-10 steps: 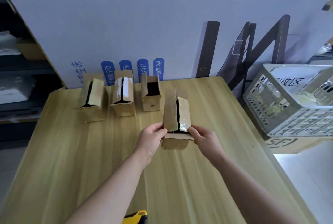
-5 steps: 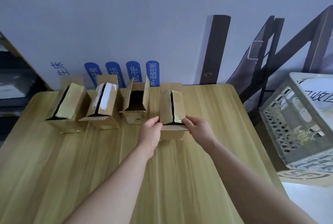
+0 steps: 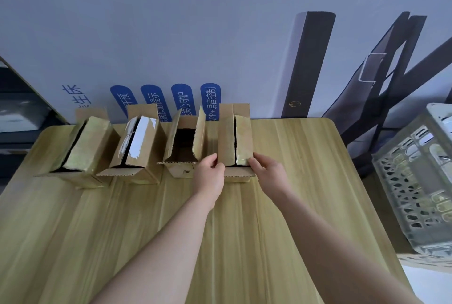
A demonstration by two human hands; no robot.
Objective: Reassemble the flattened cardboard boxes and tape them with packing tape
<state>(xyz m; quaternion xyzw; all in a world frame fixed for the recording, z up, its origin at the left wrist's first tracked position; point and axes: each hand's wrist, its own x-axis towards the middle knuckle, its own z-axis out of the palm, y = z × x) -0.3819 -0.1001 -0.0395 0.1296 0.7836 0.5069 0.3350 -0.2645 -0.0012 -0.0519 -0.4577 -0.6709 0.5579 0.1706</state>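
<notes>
left hand point(image 3: 208, 174) grips the near left corner of the fourth box point(image 3: 226, 137), with the thumb on top and the fingers curled round the side. right hand point(image 3: 266, 171) pinches the near right corner of the same box, so both hands are closed on it. this box stands on the table point(image 3: 244, 242) at the right end of a row of four, near the far edge and just beside the third box.

along the row from the left, the first box point(image 3: 73, 179) is set up in shape. its top flaps are folded down with a dark gap between them, and yellowish tape point(image 3: 89, 142) covers only the right flap. the second box point(image 3: 146, 154) is the same, with white tape pieces point(image 3: 143, 135) on both flaps and the seam open. the third box point(image 3: 199, 135) has its long flaps standing up, and the inside is dark. the fourth box has its flaps almost closed, with a thin dark slit between them.

i judge that the shaping is done for all four boxes, but no top seam looks sealed, so the taping is left to do. the bottoms are hidden, so i cannot tell if they are taped. no tape roll is in view. a plastic crate point(image 3: 415, 181) sits to the right, off the table.
</notes>
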